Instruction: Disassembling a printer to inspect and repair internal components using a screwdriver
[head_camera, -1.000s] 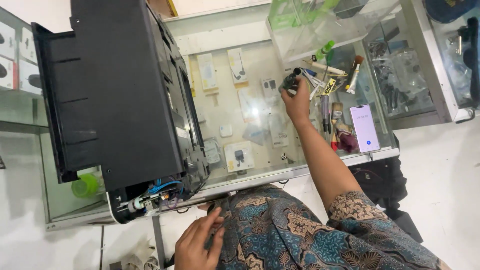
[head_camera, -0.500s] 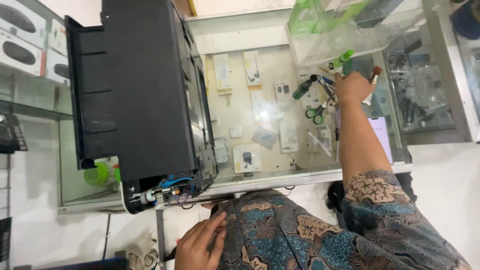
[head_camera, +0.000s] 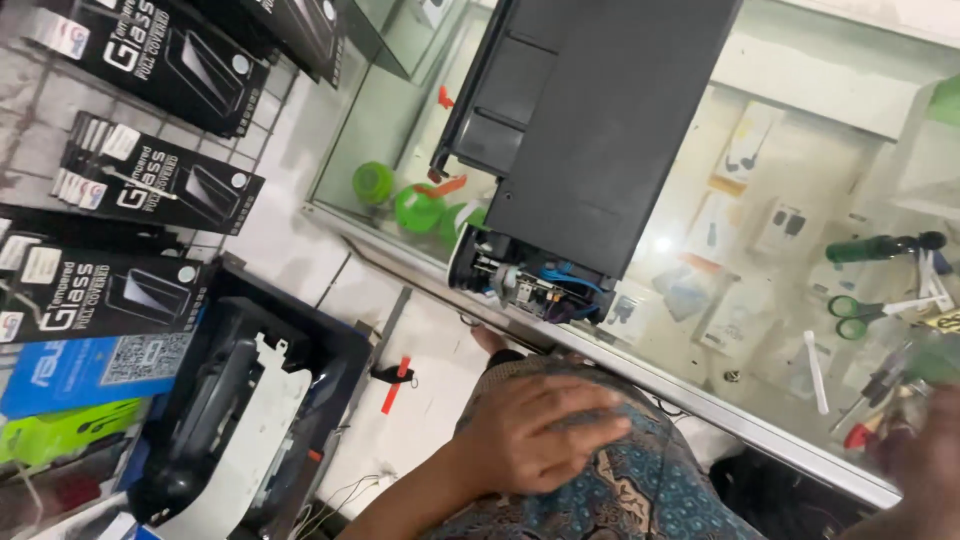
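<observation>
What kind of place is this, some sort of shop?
Probably a small electronics sales and repair shop. A glass display counter holds packaged phone accessories, boxed screen protectors hang on the wall, and a black printer with its side opened sits on the counter near scissors and a screwdriver.

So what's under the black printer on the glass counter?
Under the printer, the glass counter; through it, green round items and small packaged accessories. Anything directly beneath the body is covered.

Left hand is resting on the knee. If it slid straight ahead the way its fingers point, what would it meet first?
Probably the glass counter's metal edge, just beyond the left hand on the patterned cloth; depth is unclear.
</observation>
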